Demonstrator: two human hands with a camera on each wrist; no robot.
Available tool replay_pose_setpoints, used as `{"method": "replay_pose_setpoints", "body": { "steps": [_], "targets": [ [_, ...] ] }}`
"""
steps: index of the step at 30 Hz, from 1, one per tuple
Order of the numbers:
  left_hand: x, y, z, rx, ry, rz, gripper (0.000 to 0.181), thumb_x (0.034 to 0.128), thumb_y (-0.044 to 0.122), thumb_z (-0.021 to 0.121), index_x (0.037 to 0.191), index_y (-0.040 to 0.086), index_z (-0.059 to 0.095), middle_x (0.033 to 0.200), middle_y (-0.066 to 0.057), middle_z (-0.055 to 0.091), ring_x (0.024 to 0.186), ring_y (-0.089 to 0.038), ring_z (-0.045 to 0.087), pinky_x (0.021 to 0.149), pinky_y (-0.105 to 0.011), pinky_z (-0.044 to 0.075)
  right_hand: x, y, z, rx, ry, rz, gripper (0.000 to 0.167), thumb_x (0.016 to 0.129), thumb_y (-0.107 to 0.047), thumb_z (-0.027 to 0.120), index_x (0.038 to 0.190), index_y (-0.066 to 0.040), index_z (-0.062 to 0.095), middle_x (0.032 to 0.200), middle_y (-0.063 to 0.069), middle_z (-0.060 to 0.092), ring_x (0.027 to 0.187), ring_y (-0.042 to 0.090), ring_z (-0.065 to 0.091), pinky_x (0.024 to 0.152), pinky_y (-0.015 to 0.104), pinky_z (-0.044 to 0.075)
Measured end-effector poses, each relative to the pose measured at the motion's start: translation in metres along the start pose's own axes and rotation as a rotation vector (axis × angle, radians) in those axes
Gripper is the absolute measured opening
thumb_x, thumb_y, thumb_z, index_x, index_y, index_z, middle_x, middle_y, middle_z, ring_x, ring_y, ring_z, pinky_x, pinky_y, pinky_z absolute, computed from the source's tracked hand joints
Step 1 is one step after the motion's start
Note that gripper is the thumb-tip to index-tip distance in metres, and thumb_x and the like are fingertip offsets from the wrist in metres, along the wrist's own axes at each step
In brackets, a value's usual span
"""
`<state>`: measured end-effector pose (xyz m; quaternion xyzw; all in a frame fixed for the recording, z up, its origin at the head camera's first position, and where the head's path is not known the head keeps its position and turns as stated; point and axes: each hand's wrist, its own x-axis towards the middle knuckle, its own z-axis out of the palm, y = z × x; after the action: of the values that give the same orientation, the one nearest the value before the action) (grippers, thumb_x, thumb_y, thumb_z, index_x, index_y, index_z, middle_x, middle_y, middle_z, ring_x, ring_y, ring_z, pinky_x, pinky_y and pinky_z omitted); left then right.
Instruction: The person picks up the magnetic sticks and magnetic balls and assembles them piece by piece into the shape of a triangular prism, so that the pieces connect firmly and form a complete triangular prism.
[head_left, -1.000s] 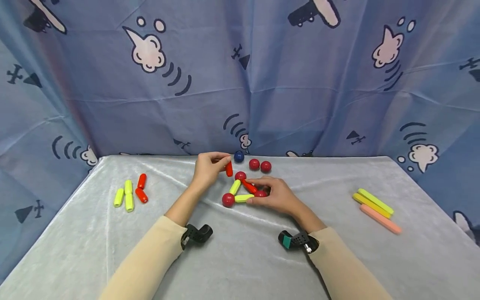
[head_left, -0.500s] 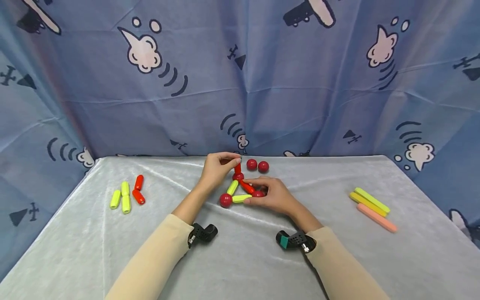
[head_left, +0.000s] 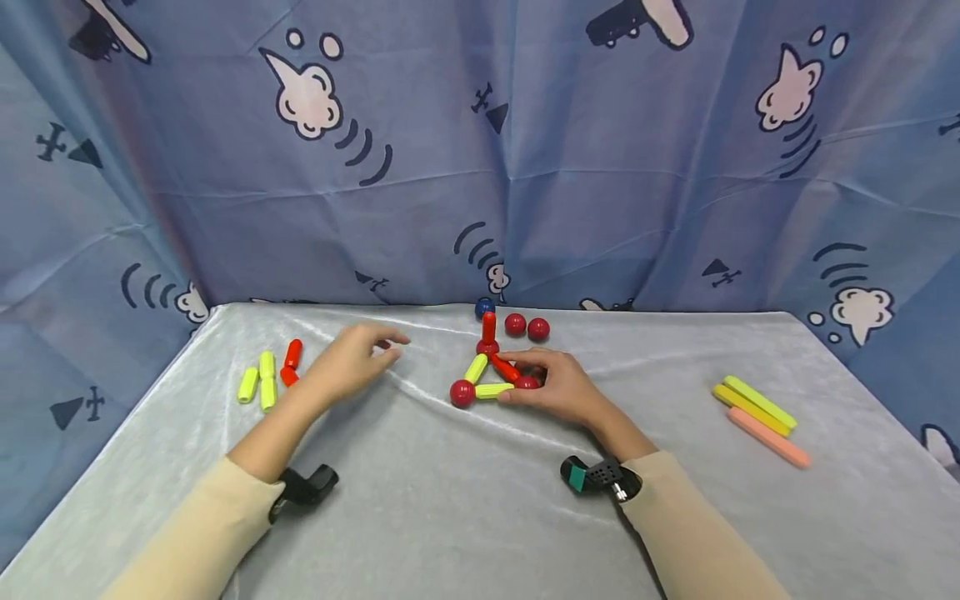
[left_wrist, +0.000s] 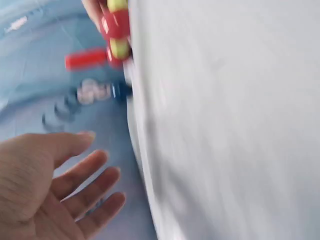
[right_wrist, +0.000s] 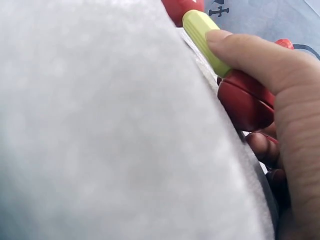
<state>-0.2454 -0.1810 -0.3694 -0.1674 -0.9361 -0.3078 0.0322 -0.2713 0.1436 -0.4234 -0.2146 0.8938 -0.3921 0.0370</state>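
Observation:
In the head view, a triangle of yellow-green rods [head_left: 492,391], a red rod [head_left: 505,367] and red balls [head_left: 462,393] lies on the table. Another red rod [head_left: 489,327] stands upright on its far ball [head_left: 487,347]. My right hand [head_left: 558,383] grips the right corner; in the right wrist view its thumb [right_wrist: 235,47] presses on a yellow-green rod [right_wrist: 200,35] beside a red ball [right_wrist: 246,102]. My left hand [head_left: 348,362] holds nothing, fingers loosely spread, between the triangle and the loose rods. The left wrist view is blurred.
Loose yellow-green rods [head_left: 267,379] and red rods [head_left: 293,354] lie at the left, partly behind the left hand. Two red balls [head_left: 515,324] and a dark blue ball [head_left: 484,308] sit near the far edge. Long yellow and orange sticks [head_left: 768,436] lie at the right.
My left hand brought a red rod to the far ball, let it go standing there, and moved left toward the loose rods. My right hand has stayed on the triangle.

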Motion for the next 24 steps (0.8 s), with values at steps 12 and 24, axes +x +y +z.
{"method": "replay_pose_setpoints", "body": {
  "steps": [12,24],
  "targets": [
    [-0.058,-0.071,-0.052,0.348,-0.056,0.047,0.035,0.0789,-0.011,0.061,0.101,0.011,0.079,0.091,-0.002,0.073,0.082,-0.019,0.061,0.072,-0.036,0.049,0.004,0.006,0.001,0.033,0.014,-0.027,0.059,0.075,-0.04,0.088,0.13,-0.029,0.069,0.123,-0.002,0.07,0.096,0.019,0.055,0.076,0.029,0.045],
    [-0.032,-0.045,-0.028,0.145,0.123,0.015,0.026,0.0921,0.003,0.069,0.118,0.0,0.072,0.106,-0.016,0.076,0.099,-0.034,0.074,0.085,-0.047,0.058,0.003,0.007,0.003,0.029,0.005,-0.009,0.061,0.075,-0.044,0.088,0.131,-0.031,0.068,0.124,-0.002,0.069,0.1,0.02,0.055,0.082,0.031,0.046]
  ]
}}
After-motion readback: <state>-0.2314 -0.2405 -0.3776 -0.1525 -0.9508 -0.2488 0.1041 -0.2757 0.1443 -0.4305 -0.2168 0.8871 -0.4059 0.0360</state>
